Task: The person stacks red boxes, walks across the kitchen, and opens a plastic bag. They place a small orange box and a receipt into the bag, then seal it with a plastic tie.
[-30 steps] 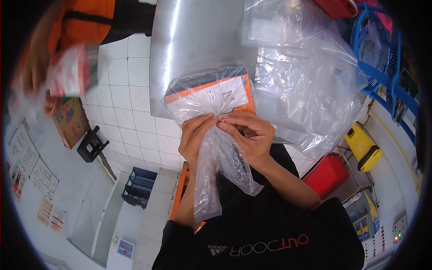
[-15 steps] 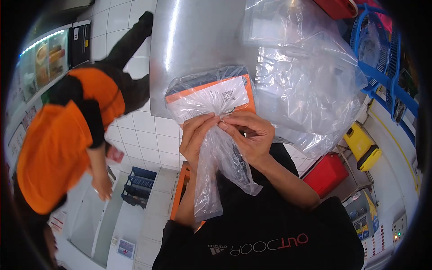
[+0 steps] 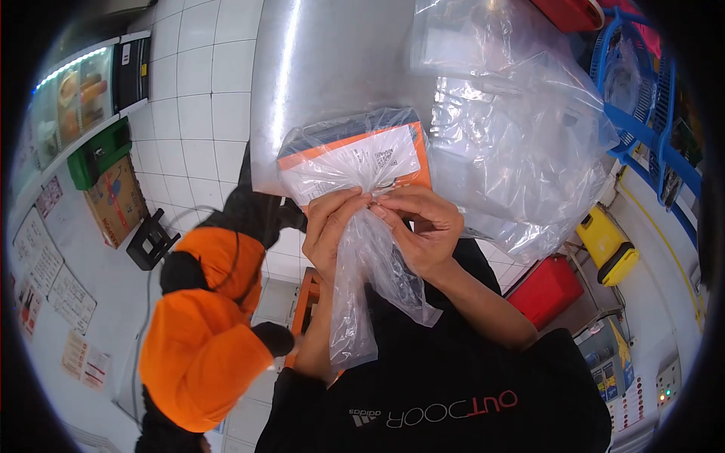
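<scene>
i see 1 orange box (image 3: 355,155) w/ white label, print too small to read, in clear bag (image 3: 362,264) on tabletop (image 3: 332,60). left hand (image 3: 331,226) & right hand (image 3: 419,230) both pinch bag neck. shirt reads "outdoor", "adidas".

Steel table (image 3: 325,68) with bagged goods

An orange box in a clear bag (image 3: 355,155) rests beside a heap of clear plastic bags (image 3: 521,143).

both hands are raised close together in front of the chest. the left hand (image 3: 328,230) and right hand (image 3: 423,230) meet at the fingertips, each in a pinching grip, forearms angling down toward the body.
</scene>
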`<state>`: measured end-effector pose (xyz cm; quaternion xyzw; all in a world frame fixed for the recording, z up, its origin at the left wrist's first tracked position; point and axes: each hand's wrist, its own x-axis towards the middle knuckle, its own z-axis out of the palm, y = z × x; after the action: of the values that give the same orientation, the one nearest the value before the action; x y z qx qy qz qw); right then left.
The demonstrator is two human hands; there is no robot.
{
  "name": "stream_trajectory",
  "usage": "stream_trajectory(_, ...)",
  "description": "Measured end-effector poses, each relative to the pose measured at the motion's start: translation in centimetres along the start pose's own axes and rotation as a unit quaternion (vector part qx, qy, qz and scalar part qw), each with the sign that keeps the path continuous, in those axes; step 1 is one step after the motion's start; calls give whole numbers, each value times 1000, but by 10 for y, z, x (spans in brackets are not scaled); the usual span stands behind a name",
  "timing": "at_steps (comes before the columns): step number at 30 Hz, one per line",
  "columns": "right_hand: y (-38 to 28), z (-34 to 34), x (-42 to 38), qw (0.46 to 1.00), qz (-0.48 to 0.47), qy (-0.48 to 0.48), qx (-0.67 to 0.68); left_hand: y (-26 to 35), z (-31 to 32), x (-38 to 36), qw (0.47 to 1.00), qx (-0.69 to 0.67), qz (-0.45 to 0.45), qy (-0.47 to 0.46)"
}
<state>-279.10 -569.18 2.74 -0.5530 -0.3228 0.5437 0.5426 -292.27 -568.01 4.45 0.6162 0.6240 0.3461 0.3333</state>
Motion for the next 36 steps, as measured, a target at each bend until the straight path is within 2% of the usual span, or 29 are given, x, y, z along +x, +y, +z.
stream_trajectory(3, -2, 0, 1, 1000, 8, -9, -7, 0, 1, 1, 1000, 0, 0, 4)
stream_trajectory(6, -3, 0, 3, 1000, 23, -3, 3, 5, -6, 10, 999, 4, 18, -33)
stream_trajectory(15, 4, -8, 0, 1000, -1, -12, -27, -3, 3, 5, 1000, -1, 27, 3)
stream_trajectory(18, -1, -16, 5, 996, -19, -66, -51, -10, -4, 0, 999, 10, 23, -36)
stream_trajectory(24, 2, -18, 5, 997, -13, -76, 0, -10, -2, -2, 999, -8, 15, -38)
stream_trajectory(30, -3, -16, 5, 997, 3, -72, -8, -10, -15, 5, 994, -5, 19, -103)
stream_trajectory(33, 1, -21, 8, 994, -33, -101, -13, -3, -10, 6, 997, -13, -1, -79)
stream_trajectory(36, 3, -17, 1, 997, 8, -62, 46, -6, -8, 3, 998, -14, 8, -66)
